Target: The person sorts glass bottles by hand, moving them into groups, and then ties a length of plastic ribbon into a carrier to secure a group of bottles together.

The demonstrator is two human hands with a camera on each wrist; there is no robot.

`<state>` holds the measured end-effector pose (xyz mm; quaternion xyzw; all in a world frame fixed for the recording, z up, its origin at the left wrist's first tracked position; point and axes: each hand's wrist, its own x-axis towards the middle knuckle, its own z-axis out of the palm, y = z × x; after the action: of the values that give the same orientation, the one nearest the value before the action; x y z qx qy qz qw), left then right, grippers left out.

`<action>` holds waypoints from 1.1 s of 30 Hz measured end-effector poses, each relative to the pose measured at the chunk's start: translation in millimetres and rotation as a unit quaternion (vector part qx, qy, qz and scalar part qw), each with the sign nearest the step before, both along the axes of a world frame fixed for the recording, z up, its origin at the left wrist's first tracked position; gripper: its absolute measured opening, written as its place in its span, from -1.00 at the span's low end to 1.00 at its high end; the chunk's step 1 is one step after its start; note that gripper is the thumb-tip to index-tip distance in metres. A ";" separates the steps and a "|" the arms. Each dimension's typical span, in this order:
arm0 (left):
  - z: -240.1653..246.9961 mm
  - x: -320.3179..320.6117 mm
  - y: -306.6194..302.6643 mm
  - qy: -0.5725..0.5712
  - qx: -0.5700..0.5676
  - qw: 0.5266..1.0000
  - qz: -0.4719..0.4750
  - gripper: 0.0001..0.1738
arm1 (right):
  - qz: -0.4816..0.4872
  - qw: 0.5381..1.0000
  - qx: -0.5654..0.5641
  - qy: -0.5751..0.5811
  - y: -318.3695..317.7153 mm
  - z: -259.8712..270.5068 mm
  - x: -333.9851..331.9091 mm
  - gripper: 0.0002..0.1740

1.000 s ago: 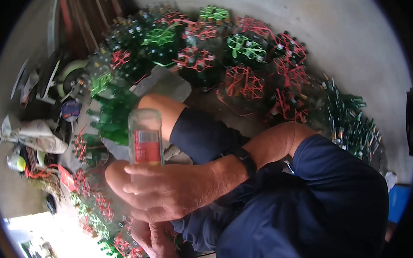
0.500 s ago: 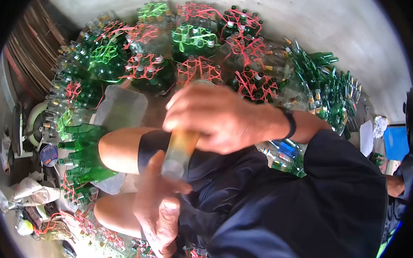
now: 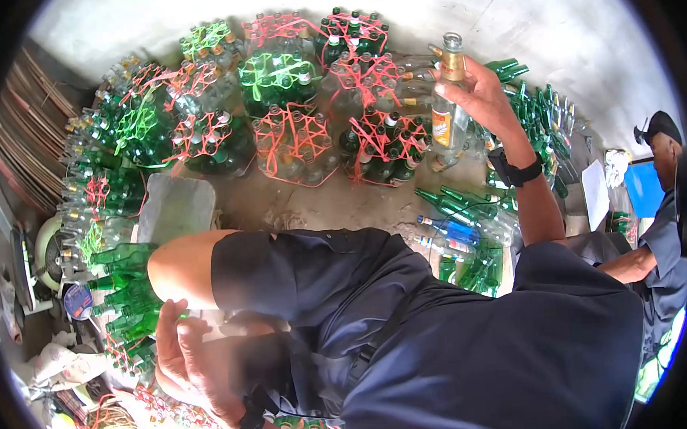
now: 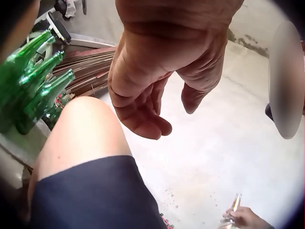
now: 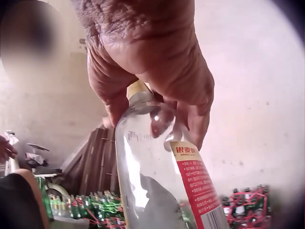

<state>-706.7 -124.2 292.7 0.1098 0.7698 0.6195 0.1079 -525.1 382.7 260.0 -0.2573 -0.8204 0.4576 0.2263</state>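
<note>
Grips clear glass bottle with gold neck wrap (image 3: 441,126) by neck in right hand (image 3: 486,105); now shifted away from left hand (image 3: 185,363), beside red-strapped dark glass bottles (image 3: 380,169); leaves left hand released, empty; confines bottle handling to right hand.

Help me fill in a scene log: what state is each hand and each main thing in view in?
Right hand: gripping the clear bottle's neck.
Clear bottle: held nearly upright, label on.
Left hand: holding nothing, fingers loosely bent.
Red-tied bundle: bound, bottles standing.
Green-tied bundle: bound, bottles standing.
Blue bottle: lying on its side.
Right wristband: worn.
</note>
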 end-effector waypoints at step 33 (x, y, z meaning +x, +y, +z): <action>-54.3 -48.4 -145.7 0.043 -0.098 0.986 0.128 -0.44 | -0.270 0.932 0.039 -0.238 15.5 -239.4 112.3 -0.47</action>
<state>-755.0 -269.9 238.4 0.0258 0.8383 0.5446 0.0042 -412.8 398.2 20.7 -0.5618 -0.7668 0.2725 0.1491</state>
